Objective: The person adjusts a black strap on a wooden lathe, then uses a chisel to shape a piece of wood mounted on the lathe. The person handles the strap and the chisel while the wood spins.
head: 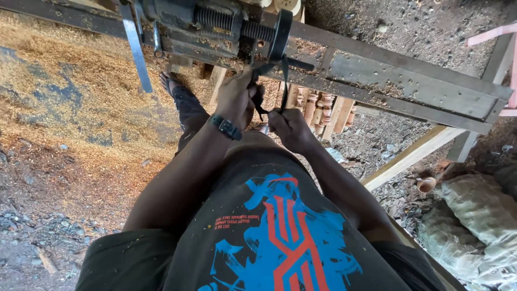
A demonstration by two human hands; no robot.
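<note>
Both hands are up under the machine: the left hand [237, 99], with a dark watch [225, 127] on its wrist, is closed around a thin black belt [269, 67] just below the frame, and the right hand [290, 128] pinches the same belt a little lower, where the two strands hang together between the hands. The belt runs up and loops over a dark pulley wheel [281, 33] at the near edge of a wood lathe [215, 24], beside a coarse threaded shaft [215, 19]. The lathe sits on a long steel bed [409, 81] that crosses the view from the upper left to the right edge, its rails dusted with chips. A deep spread of sawdust [70, 70] covers the ground on the left, thinning to bare dirt and small stones nearer the person. Under the bed, just beyond the right hand, stands a row of turned wooden spindles [323, 110], pale and ringed. At the lower right lie grey sacks [479, 215], with a small turned wooden piece [426, 185] just beside them. One foot in a sandal [171, 83] rests on the sawdust beneath the lathe.
</note>
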